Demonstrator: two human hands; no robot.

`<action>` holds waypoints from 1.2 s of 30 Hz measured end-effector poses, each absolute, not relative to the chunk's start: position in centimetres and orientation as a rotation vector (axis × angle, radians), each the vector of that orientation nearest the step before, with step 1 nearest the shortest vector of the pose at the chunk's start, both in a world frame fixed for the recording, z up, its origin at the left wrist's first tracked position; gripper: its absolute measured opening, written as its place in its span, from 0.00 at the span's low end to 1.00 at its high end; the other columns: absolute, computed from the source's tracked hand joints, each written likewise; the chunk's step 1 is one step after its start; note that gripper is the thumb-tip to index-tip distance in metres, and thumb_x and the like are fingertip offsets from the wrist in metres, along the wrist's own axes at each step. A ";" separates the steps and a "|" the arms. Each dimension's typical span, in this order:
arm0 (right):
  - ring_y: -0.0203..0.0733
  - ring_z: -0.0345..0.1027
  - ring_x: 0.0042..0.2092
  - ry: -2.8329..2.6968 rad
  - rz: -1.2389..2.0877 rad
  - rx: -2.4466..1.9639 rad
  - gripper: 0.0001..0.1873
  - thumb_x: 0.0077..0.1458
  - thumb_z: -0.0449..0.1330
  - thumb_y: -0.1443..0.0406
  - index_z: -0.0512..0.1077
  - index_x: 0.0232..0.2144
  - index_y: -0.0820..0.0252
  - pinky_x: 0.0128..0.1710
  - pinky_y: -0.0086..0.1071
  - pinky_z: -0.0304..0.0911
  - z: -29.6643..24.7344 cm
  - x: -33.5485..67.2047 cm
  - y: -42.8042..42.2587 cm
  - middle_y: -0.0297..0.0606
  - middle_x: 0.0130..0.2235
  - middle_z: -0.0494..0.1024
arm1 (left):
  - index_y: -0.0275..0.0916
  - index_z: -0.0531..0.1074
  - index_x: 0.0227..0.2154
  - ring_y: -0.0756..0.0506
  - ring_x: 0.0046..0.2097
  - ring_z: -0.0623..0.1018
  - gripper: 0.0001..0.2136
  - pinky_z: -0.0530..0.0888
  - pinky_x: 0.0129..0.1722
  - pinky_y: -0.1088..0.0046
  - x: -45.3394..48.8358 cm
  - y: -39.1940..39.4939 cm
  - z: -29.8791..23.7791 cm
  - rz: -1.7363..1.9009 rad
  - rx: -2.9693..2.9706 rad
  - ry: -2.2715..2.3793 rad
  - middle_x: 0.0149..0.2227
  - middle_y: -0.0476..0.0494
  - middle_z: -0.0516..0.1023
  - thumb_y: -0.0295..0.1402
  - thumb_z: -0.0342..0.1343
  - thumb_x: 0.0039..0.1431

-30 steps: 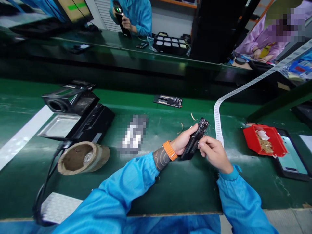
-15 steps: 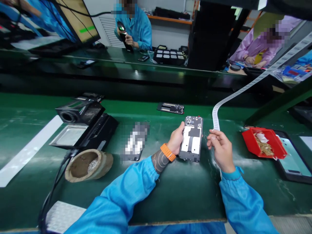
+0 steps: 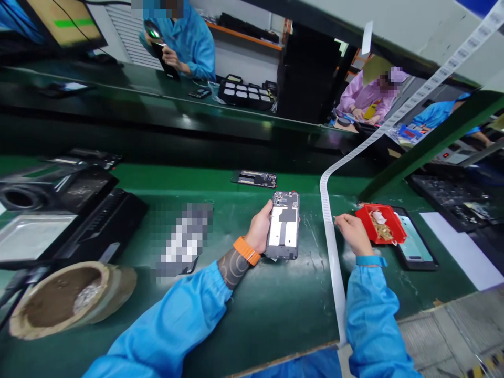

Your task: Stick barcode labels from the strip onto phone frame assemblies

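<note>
My left hand [image 3: 260, 226] is closed around the side of an opened phone [image 3: 283, 227], its circuit board and silvery inside facing up. To the right of it, my right hand [image 3: 353, 231] has thumb and forefinger pinched together; whatever is between them is too small to make out. Those fingertips are just beside a long white strip of labels [image 3: 326, 202], which runs from the upper right down across the bench to its front edge. Another phone body [image 3: 185, 236], partly blurred, lies left of my left hand. A further opened phone [image 3: 256, 178] lies behind.
A red bin [image 3: 399, 226] with scraps stands at the right by a tablet-like device [image 3: 417, 244]. On the left are a black machine [image 3: 126, 210] and a cardboard ring [image 3: 122, 289]. A green post [image 3: 425, 147] slants at right. Two co-workers sit beyond the bench.
The view has turned right, so the bench things appear farther left. My right hand has moved off the label strip to its right side. My left hand still holds the phone.
</note>
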State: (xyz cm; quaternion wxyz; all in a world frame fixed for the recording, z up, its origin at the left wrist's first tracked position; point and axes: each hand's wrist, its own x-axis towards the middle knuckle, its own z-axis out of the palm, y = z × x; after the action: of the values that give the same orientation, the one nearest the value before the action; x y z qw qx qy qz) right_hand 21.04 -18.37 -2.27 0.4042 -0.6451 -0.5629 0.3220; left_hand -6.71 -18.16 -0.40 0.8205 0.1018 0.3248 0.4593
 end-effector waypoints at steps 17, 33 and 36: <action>0.30 0.51 0.20 -1.502 1.228 -1.543 0.20 0.51 0.60 0.50 0.72 0.26 0.62 0.20 0.26 0.45 -1.1 17.4 -19.3 0.26 0.18 0.61 | 0.29 0.74 0.50 0.40 0.31 0.81 0.30 0.78 0.34 0.65 -8.8 -16.8 1.4 1.073 0.335 0.502 0.33 0.32 0.81 0.48 0.34 0.70; 0.39 0.61 0.26 -2.119 0.621 -1.927 0.18 0.54 0.56 0.63 0.60 0.14 0.56 0.27 0.33 0.45 -3.1 10.4 -16.5 0.34 0.19 0.66 | 0.29 0.75 0.45 0.38 0.33 0.81 0.32 0.77 0.36 0.62 -10.2 -15.6 0.7 1.132 0.435 0.409 0.34 0.32 0.81 0.50 0.32 0.70; 0.41 0.63 0.26 -2.180 0.581 -1.997 0.18 0.54 0.57 0.64 0.62 0.14 0.56 0.27 0.33 0.44 -3.0 10.0 -16.1 0.37 0.20 0.68 | 0.30 0.74 0.48 0.40 0.34 0.82 0.29 0.77 0.38 0.63 -10.2 -15.8 0.9 1.158 0.431 0.405 0.34 0.34 0.81 0.47 0.33 0.71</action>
State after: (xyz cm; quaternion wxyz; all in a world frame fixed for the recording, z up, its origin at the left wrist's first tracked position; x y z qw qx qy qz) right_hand 9.98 -16.09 -2.96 0.0645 -0.6615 -0.7220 0.1923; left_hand -10.24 -15.78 0.90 0.7961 0.2005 0.1886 0.5389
